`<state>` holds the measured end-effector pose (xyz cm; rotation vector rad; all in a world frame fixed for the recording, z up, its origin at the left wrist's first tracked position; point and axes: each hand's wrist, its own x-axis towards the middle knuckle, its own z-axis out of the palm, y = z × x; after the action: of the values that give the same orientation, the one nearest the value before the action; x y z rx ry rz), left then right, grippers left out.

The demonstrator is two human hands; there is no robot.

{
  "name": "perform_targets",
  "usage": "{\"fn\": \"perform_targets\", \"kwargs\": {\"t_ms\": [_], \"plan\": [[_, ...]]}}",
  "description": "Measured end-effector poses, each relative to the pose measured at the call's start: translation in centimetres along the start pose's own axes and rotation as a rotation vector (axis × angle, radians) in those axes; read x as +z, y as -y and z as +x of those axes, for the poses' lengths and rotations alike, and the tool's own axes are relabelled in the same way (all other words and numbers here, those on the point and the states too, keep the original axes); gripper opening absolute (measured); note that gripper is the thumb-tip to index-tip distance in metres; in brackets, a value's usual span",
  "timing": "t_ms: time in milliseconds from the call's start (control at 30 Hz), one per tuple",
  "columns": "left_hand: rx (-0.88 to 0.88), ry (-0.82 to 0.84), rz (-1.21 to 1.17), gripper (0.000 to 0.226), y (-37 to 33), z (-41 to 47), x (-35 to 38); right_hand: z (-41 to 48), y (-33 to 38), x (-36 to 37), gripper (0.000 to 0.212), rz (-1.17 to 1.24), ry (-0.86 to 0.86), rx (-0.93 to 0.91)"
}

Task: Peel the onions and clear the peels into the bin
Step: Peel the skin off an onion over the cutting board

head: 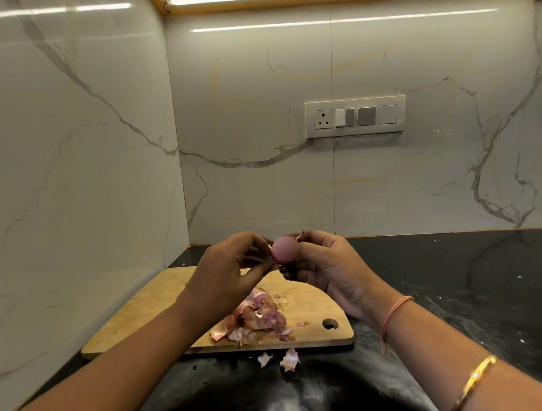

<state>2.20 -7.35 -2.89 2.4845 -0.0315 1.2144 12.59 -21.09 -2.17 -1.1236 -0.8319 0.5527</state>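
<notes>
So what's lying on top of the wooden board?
A heap of pinkish onion peels lies on the wooden board, plus one small scrap near its hole. The left arm covers part of the board, so anything beneath it cannot be seen.

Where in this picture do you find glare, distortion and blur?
Head view: strip-light glare streaks the glossy wall tiles; its wide lens slants the tile joints; the onion, left hand and right hand look slightly soft, the peels on the cutting board sharper.
</notes>
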Motion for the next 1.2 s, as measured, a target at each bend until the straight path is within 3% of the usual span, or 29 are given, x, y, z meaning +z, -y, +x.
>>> {"fn": "perform_targets", "kwargs": {"t_ms": [167, 367, 733, 1000, 1200], "plan": [[-0.114, -0.032, -0.2, 0.024, -0.93, -0.09, -0.2, 0.03, -0.03, 0.02, 0.027, -0.02, -0.014, -0.041], [-0.189, -0.077, -0.299, 0.017, -0.86, 0.16, 0.14, -0.01, -0.19, 0.22, 0.029, -0.057, -0.008, -0.055], [-0.281, -0.141, -0.286, 0.021, -0.1, 0.24, -0.07, -0.13, -0.16, 0.22, 0.019, -0.014, 0.099, 0.046], [-0.352, 0.04, -0.359, 0.008, -1.01, 0.05, 0.0, 0.09, -0.61, -0.09, 0.029, -0.185, 0.09, -0.024], [-0.408, 0.043, -0.365, 0.007, -0.94, 0.18, -0.28, 0.16, -0.72, -0.14, 0.029, -0.278, 0.085, -0.062]]}}
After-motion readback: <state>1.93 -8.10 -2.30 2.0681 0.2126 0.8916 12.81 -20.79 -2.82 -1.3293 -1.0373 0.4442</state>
